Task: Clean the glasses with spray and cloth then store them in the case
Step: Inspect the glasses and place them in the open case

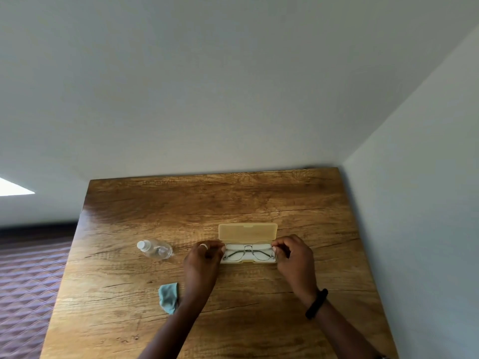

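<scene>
- Yellow case (pixel 248 231) sits open on the worktop (pixel 259 198), our wire-framed glasses (pixel 246 253) inside.
- Our left hand (pixel 204 257) and right hand (pixel 293 255) each pinch a frame end.
- Clear spray bottle (pixel 155 249) and blue cloth (pixel 168 297) lie leftward.

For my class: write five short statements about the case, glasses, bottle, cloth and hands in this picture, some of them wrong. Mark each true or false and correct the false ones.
1. The case has its lid open. True.
2. The glasses lie on the bare table beside the case. False: they lie inside the case.
3. The clear bottle stands upright. False: it lies on its side, left of the case.
4. No hand holds the blue cloth. True.
5. Only the right hand is at the glasses. False: the left hand holds the other end.
</scene>
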